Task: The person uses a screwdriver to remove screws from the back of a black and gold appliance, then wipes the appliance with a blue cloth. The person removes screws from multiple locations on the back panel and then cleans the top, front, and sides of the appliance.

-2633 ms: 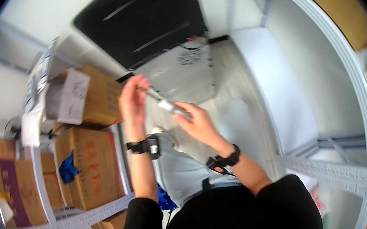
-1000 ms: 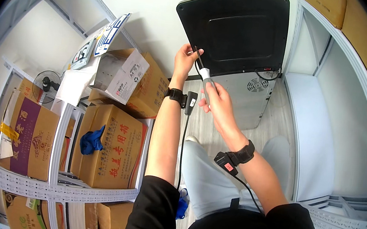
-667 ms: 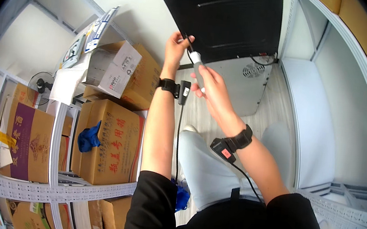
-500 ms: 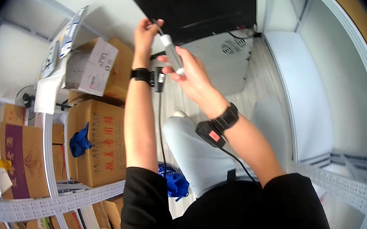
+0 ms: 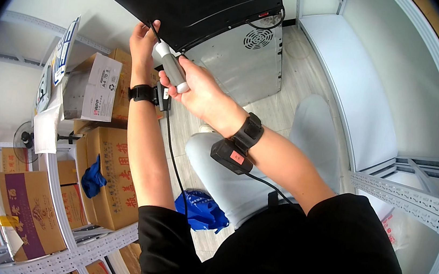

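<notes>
My right hand [image 5: 198, 88] is wrapped round the grey-and-white handle of a screwdriver [image 5: 172, 69]. Its dark shaft slants up and left to the lower left edge of a large black panel [image 5: 196, 4]. At the shaft's far end, the fingers of my left hand [image 5: 142, 44] close about the tip, right by the panel's edge; what exactly the tip meets is hidden. The panel adjoins a grey metal cabinet [image 5: 238, 66] with a round vent and a black cable. Each wrist wears a black strap with a small cabled box.
Cardboard boxes [image 5: 112, 173] fill a metal shelf [image 5: 85, 246] on the left, with a small fan [image 5: 27, 139] behind. A blue bag [image 5: 200, 210] lies on the floor by my knee. To the right stands a white shelf unit [image 5: 344, 86].
The view has shifted, so panel, cabinet and both hands appear further left. The screwdriver stays in my right hand, and my left fingers remain at its tip.
</notes>
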